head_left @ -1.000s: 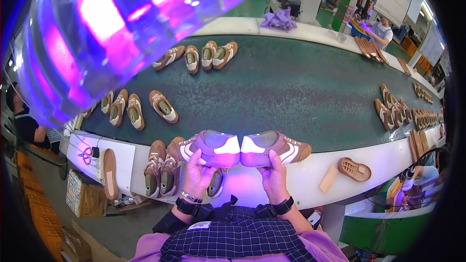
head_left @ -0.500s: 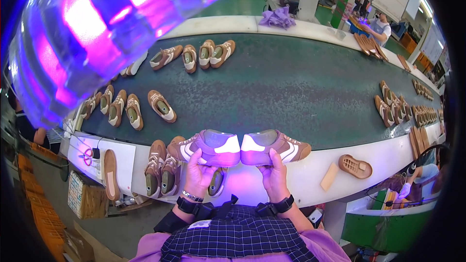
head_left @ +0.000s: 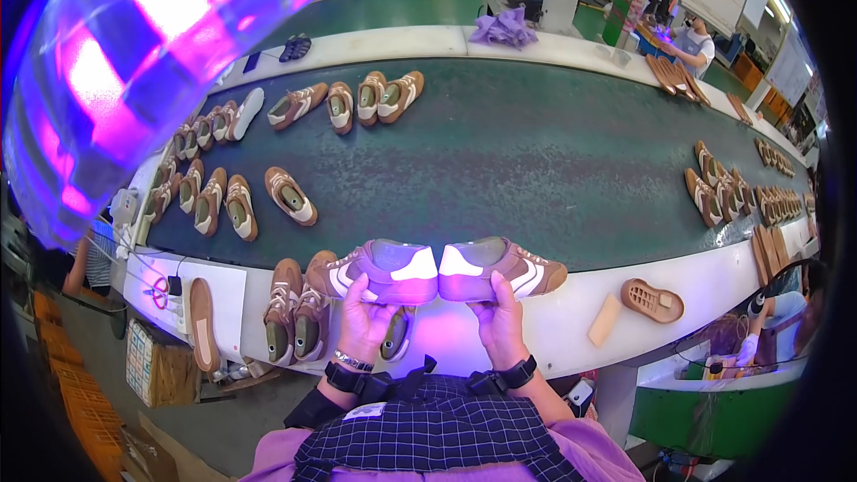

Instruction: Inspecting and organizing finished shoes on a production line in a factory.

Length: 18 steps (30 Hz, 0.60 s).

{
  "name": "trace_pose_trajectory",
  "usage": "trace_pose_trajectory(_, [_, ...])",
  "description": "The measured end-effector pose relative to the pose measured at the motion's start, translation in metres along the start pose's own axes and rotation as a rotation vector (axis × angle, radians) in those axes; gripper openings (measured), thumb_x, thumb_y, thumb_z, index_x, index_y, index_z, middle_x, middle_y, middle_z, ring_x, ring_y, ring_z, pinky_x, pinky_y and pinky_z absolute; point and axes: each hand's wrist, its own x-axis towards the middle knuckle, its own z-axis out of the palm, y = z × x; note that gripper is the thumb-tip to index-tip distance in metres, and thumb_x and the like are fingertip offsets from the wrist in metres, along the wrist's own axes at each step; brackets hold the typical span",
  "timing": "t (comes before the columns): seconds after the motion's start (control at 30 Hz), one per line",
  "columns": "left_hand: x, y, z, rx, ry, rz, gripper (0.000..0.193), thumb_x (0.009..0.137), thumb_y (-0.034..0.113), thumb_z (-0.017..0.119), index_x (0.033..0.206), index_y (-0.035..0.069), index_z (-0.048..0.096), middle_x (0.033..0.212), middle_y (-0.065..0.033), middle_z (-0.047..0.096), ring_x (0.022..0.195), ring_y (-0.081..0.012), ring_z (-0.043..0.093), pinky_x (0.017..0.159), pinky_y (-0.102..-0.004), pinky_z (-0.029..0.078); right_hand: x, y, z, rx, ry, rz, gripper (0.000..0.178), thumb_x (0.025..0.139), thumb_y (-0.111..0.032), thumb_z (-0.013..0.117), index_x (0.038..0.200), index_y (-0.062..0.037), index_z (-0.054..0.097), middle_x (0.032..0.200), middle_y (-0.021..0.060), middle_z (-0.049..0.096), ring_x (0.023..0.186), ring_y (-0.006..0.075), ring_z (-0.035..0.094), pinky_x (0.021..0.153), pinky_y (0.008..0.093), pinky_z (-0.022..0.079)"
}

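Two brown sneakers with white stripes and pale heel patches are held level, heels facing each other with a narrow gap between. My left hand grips the left sneaker, thumb on its near side and toe pointing left. My right hand has the right sneaker pinched the same way, its toe to the right. Purple light falls on both heels. Behind my left hand another sneaker is partly hidden. Left of that hand, a pair of sneakers rests on the white table edge.
A green conveyor belt carries several sneakers at left and right. A glowing purple lamp blocks the upper left. On the white ledge lie a brown sole, a beige strip and, leftward, a long sole. A co-worker sits far right.
The view has shifted slightly, and the lamp appears further up and left, uncovering more sneakers on the belt's left end. Both hands keep the same hold on the heel-to-heel sneakers.
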Motion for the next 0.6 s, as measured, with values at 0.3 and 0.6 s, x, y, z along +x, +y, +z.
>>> trace_pose_trajectory(0.3, [0.0004, -0.0009, 0.0001, 0.004, 0.011, 0.003, 0.048, 0.087, 0.026, 0.058, 0.129, 0.007, 0.044, 0.125, -0.0104, 0.053, 0.116, -0.0276, 0.05, 0.098, -0.0462, 0.043, -0.004, -0.0016, 0.0057, -0.006, -0.01, -0.026, 0.039, 0.09, -0.022, 0.057, 0.121, 0.0, 0.046, 0.111, 0.0111, 0.057, 0.098, 0.0215, 0.061, 0.083, 0.0363, 0.054])
trace_pose_trajectory(0.6, [0.0027, -0.0023, -0.0014, -0.007, 0.026, 0.009, 0.049, 0.086, 0.026, 0.059, 0.129, 0.007, 0.044, 0.126, -0.0108, 0.053, 0.116, -0.028, 0.051, 0.098, -0.0464, 0.043, -0.0043, -0.0024, 0.0089, -0.012, 0.013, -0.025, 0.038, 0.09, -0.021, 0.057, 0.12, 0.0, 0.046, 0.111, 0.0115, 0.057, 0.097, 0.0219, 0.061, 0.082, 0.0364, 0.055])
